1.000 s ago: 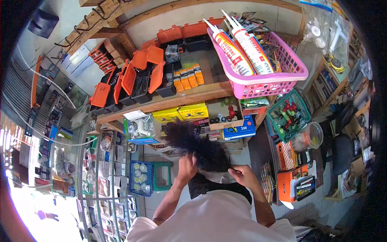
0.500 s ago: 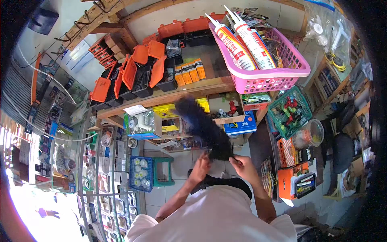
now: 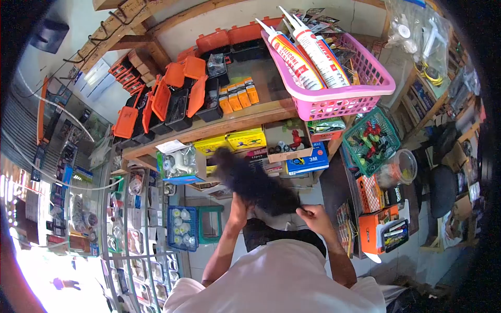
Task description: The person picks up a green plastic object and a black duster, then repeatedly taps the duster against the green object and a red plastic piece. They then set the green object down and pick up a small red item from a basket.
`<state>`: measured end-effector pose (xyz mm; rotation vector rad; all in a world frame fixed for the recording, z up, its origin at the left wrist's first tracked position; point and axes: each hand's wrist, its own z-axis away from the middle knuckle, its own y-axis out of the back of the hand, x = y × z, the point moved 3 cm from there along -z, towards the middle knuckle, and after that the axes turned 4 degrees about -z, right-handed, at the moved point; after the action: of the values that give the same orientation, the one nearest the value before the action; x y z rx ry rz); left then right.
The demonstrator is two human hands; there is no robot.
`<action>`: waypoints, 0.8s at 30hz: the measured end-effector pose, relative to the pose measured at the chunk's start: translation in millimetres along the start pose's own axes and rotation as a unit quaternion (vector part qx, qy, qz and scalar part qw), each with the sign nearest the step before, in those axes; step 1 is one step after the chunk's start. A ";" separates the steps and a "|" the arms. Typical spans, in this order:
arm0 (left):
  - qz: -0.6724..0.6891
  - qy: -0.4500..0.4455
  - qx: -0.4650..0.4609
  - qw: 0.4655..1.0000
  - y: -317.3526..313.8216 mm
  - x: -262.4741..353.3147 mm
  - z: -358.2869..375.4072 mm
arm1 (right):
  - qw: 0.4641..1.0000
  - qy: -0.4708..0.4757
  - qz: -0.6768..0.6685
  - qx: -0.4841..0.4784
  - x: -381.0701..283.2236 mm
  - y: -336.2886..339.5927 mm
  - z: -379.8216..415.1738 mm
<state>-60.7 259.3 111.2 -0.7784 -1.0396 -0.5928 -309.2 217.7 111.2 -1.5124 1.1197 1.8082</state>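
Shirt [image 3: 274, 276], white, marks the person's position; from where I stand, clock readings take 12 as straight ahead of that person. Right hand [image 3: 317, 219], 1 o'clock: fingers closed on the near end of a dark, bushy duster [image 3: 262, 189]. Left hand [image 3: 239, 211], 11 o'clock: at the duster's lower edge; I cannot tell whether its fingers grip it. Duster: at 12, tilted, its blurred free end pointing toward 11. Green stool [image 3: 211, 240] and blue crate [image 3: 182, 248]: 10 o'clock, side by side. Yellow boxes [image 3: 246, 139], 12 o'clock, and blue 3M box [image 3: 308, 164], between 12 and 1: below the top of the wooden shelf [image 3: 267, 86]. Orange-lidded boxes [image 3: 160, 101], 11 o'clock: lids raised, standing on that shelf. Pink basket [image 3: 342, 94], 1 o'clock: sealant tubes [image 3: 293, 61] leaning inside, nozzles up.
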 end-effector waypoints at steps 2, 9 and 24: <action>0.040 0.058 -0.254 0.965 20.4 -7.3 -15.4 | 1.000 -0.018 -0.015 -0.018 -4.7 4.8 0.0; -0.097 -0.007 -0.123 0.988 16.3 1.0 -7.0 | 0.999 -0.038 -0.015 -0.009 -3.9 16.1 0.9; -0.054 0.021 -0.184 0.981 28.8 -16.3 -20.7 | 0.990 -0.068 -0.045 -0.116 14.0 15.5 8.4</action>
<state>-34.6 261.1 82.1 -1.0309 -0.9481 -0.9078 -329.6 215.3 102.0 -1.5148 0.7866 2.0003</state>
